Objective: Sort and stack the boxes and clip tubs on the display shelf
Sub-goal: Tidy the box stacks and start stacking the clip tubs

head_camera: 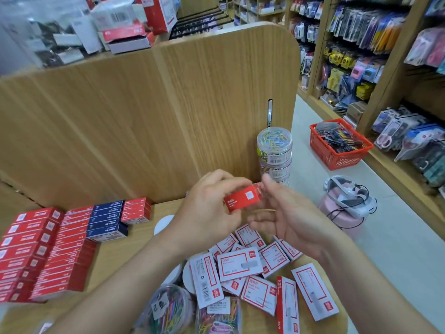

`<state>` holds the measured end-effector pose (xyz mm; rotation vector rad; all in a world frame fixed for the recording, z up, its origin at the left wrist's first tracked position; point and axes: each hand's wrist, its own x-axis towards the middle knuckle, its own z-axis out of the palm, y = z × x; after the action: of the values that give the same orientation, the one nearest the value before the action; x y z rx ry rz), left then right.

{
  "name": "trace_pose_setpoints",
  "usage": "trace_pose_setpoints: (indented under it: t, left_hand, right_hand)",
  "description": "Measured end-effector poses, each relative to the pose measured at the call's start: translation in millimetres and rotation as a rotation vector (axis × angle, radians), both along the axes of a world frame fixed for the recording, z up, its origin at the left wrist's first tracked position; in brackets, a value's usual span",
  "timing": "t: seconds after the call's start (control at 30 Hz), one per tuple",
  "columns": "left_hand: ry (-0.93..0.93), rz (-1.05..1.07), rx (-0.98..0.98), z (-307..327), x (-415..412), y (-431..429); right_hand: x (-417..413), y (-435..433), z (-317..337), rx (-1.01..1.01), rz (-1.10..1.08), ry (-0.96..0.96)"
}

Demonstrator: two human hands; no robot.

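Red box (243, 201), judged light and stiff, was pinched by its long sides in the left grip (209, 208), right grip (286, 213) spread alongside.

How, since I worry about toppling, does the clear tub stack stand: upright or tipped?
Upright: the clear tub stack stands vertical beside the wooden panel, tubs aligned one atop another.

Matt wood-grain finish being shown by panel (144, 116) and shelf (139, 237). Smooth printed card being shown by boxes (239, 263). Clear glossy plastic being shown by tubs (274, 145); red plastic mesh, by basket (337, 162).
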<state>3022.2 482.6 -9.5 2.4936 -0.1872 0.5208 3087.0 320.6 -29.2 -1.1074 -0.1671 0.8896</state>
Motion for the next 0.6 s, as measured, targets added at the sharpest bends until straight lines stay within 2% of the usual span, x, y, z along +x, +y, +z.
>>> trace_pose_setpoints:
  t: [0.03,0.1,0.27,0.37,0.5,0.6]
  left_hand:
    - [-0.050,-0.032,0.098,-3.3,0.1,0.8]
    - [-0.036,-0.077,0.107,-6.1,-0.9,1.4]
    - [0.337,-0.043,-0.370,1.1,1.3,9.1]
    - [0.385,-0.029,-0.471,-3.4,4.4,11.0]
    - [0.336,0.067,-0.338,-15.4,13.9,18.1]
    - [0.380,0.086,-0.239,-28.2,24.2,28.1]
  right_hand:
    - [-0.4,0.3,-0.2,0.012,0.002,-0.016]
    - [-1.2,-0.2,-0.7,0.033,-0.017,-0.044]
    - [1.5,-3.5,-3.2,0.074,-0.074,-0.039]
    - [3.7,-5.5,-8.8,0.023,-0.052,-0.089]
    - [5.5,-13.9,-18.0,-0.344,-0.070,-0.411]
    - [5.2,-18.1,-23.0,-0.546,-0.071,-0.630]
